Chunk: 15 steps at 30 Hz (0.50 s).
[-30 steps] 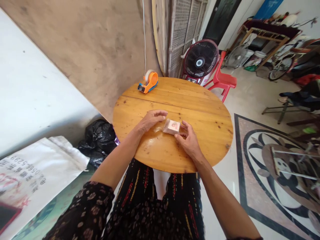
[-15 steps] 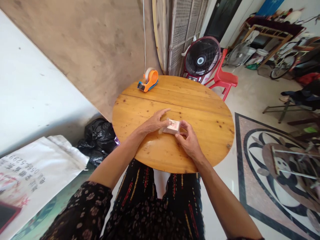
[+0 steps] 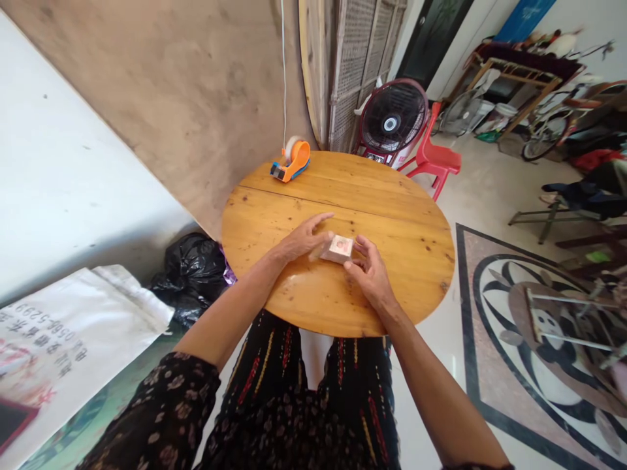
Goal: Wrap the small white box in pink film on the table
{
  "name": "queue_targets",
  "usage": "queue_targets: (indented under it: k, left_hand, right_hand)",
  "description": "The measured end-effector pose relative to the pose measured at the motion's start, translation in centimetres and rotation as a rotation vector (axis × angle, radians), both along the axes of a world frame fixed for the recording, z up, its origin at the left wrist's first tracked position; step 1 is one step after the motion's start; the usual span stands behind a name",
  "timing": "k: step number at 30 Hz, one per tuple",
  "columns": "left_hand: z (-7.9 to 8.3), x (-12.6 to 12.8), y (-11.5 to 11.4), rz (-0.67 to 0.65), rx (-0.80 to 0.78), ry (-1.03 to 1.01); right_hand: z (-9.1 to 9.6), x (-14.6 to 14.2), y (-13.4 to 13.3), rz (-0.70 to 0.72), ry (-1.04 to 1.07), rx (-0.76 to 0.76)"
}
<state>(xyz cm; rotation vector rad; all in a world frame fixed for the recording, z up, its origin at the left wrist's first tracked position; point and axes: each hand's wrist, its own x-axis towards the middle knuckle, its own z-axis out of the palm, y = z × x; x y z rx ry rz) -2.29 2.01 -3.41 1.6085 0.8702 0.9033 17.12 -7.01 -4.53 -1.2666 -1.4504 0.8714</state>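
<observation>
The box (image 3: 340,247) sits on the table (image 3: 392,202), between the two hands, its pale top with a reddish mark facing up. The right hand (image 3: 369,271) grasps its right end: the thumb is at the near corner, the fingertips at the far one, and the palm stands off to the right with a gap between. The box thus lies at the fingertips, not deep in the hand. The left hand (image 3: 302,240) is at the opposite end, its thumb by the box's left edge and its index finger stretched out past the far side. Blur there hides whether it pinches anything, so I cannot tell its grip.

Well apart from both hands, near the table's far left edge, stands an orange tape dispenser (image 3: 296,160). Beyond the table are a fan (image 3: 392,117) and, just beside it, a red chair (image 3: 435,153). A black bag (image 3: 193,274) lies off the left side, next to a white sack (image 3: 88,320).
</observation>
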Motion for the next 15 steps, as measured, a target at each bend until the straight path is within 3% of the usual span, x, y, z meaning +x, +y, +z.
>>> queue_targets:
  k: [7, 11, 15]
  left_hand:
    - [-0.8, -0.7, 1.8, 0.284, -0.313, -0.366]
    - [-0.6, -0.9, 1.9, 0.315, -0.370, -0.418]
    - [-0.4, -0.7, 1.5, 0.283, -0.317, -0.326]
  right_hand:
    - [0.4, 0.9, -0.4, -0.312, 0.042, 0.066]
    - [0.4, 1.1, -0.3, -0.328, 0.065, 0.070]
    - [0.6, 1.0, -0.4, -0.290, 0.033, 0.054]
